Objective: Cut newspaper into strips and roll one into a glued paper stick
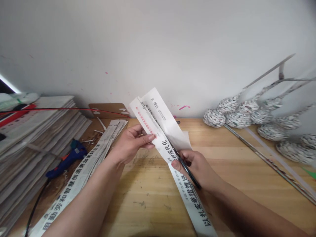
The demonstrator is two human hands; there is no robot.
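A folded sheet of newspaper (161,113) with black and red print slants up before me, above the wooden table. Its left edge is pinched between the thumb and fingers of my left hand (138,141). My right hand (191,163) is closed around a slim, dark knife (189,172), which lies along the paper's crease. Toward me the paper narrows into a long printed strip (191,200), and a loose flap shows behind my right fingers. The knife's tip is hard to make out against the print.
Left stand a tall stack of newspapers (46,131), a blue glue gun (67,159) with a black cord, and a pile of cut newspaper strips (74,184). Several woven paper balls with stems (239,112) and a long thin rod (261,156) lie right on the table (138,200). A white wall (158,42) rises behind.
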